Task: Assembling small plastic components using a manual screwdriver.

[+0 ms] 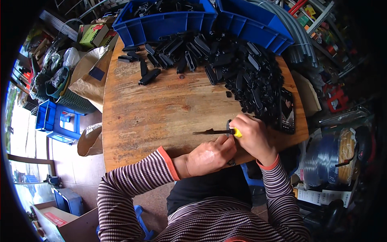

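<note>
A person in a striped sweater works at a worn wooden table (pixel 161 109), the right hand (pixel 253 137) closed around the yellow handle of a knife (pixel 219 131) whose dark blade points left, low over the tabletop near its front edge. The left hand (pixel 209 157) is curled shut just beside it, thumb touching the handle. A heap of black plastic parts (pixel 238 68) lies beyond, before two blue bins (pixel 165 22).

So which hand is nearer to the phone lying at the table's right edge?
Right. The right hand, gripping a yellow-handled tool, sits just left of the phone. The left hand is farther off, below-left of it near the table's front edge.
</note>
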A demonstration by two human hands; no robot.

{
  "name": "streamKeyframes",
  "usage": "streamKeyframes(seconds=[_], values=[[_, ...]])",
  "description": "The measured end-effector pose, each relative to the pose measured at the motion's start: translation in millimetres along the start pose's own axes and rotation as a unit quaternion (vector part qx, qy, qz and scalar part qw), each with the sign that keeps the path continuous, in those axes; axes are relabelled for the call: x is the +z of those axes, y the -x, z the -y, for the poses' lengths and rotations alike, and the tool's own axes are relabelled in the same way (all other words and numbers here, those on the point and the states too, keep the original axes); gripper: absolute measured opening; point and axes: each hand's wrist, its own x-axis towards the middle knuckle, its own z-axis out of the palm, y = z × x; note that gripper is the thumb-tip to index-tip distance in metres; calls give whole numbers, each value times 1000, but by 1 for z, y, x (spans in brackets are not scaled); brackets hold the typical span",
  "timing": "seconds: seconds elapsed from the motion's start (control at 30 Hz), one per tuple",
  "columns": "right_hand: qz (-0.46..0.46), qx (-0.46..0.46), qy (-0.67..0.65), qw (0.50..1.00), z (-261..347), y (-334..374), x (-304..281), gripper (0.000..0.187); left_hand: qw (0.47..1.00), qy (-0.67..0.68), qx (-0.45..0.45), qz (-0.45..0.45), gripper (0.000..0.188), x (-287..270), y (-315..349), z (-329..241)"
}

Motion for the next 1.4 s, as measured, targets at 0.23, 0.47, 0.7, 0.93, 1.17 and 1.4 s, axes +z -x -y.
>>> streamKeyframes(seconds=[0.23,0.47,0.7,0.93,1.17,1.4], values=[[16,3,-104,994,-2,-21,-27,12,999,25,-10,24,49,-4,1,0],[-152,67,-390,906,-8,-33,9,12,999,21,9,23,50,0,-11,5],[-140,128,-155,970,-23,30,-47,13,997,-3,69,21,49,-1,-26,31],[-56,164,14,985,-33,58,-30,21,937,142,-294,-121,36,-5,-48,110],[40,152,-43,987,-50,48,-31,26,966,4,-227,-121,34,-2,-67,150],[9,164,-56,985,-57,50,-30,23,975,-109,-181,-64,38,-2,-55,147]])
